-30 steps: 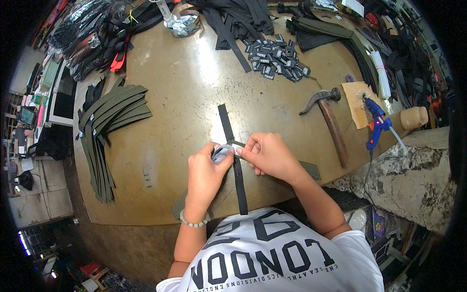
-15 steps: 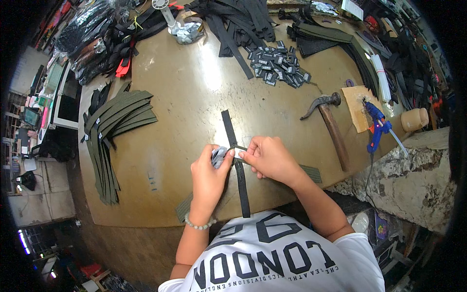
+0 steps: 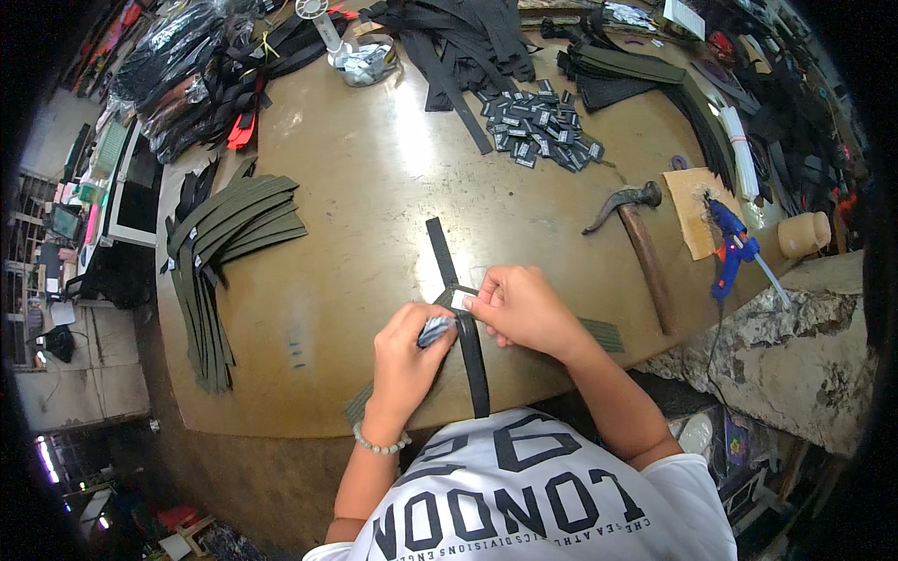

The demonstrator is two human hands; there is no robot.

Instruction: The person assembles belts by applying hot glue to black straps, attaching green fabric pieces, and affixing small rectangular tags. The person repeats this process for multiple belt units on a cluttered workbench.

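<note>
A black webbing strap (image 3: 440, 251) lies lengthwise on the table in front of me, its near end by my shirt. An olive-green strap (image 3: 600, 334) crosses beneath my hands, largely hidden by them. Where the two meet sits a small white label (image 3: 460, 299). My right hand (image 3: 524, 309) is closed in a pinch at that label, thumb on its edge. Just left of the crossing, my left hand (image 3: 402, 348) is closed around a small bunch of grey-white labels (image 3: 434, 331), its fingertips near the black strap.
A claw hammer (image 3: 644, 252) lies to the right, then a blue glue gun (image 3: 734, 248) by a cardboard piece (image 3: 687, 215). Olive straps (image 3: 208, 271) are piled left. Small black tags (image 3: 538, 131) and black straps (image 3: 468, 47) lie at the back, near a clear bowl (image 3: 363, 62).
My left hand has drawn slightly toward me, off the crossing, with its bunch of labels. More of the white label shows now under my right thumb. My right hand has hardly moved.
</note>
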